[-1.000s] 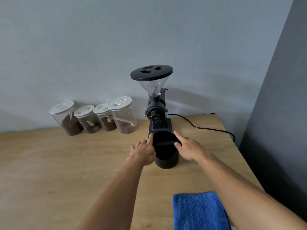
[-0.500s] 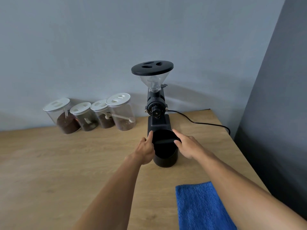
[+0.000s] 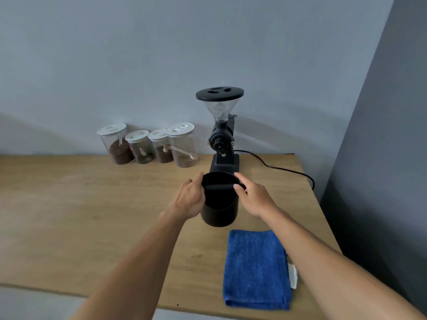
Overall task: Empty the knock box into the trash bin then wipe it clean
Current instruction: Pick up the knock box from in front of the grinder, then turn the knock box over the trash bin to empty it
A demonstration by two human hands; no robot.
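I see the black knock box (image 3: 219,204) on the wooden table (image 3: 69,215), just before the grinder (image 3: 223,144). My left hand (image 3: 190,199) and right hand (image 3: 254,197) clasp its two sides, fingers curled around the rim; whether it is lifted, I cannot tell.

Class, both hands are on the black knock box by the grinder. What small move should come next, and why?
Probably lift the knock box straight up off the table. The left hand and right hand already clasp its opposite sides, it stands upright near the grinder, and no trash bin is in view.
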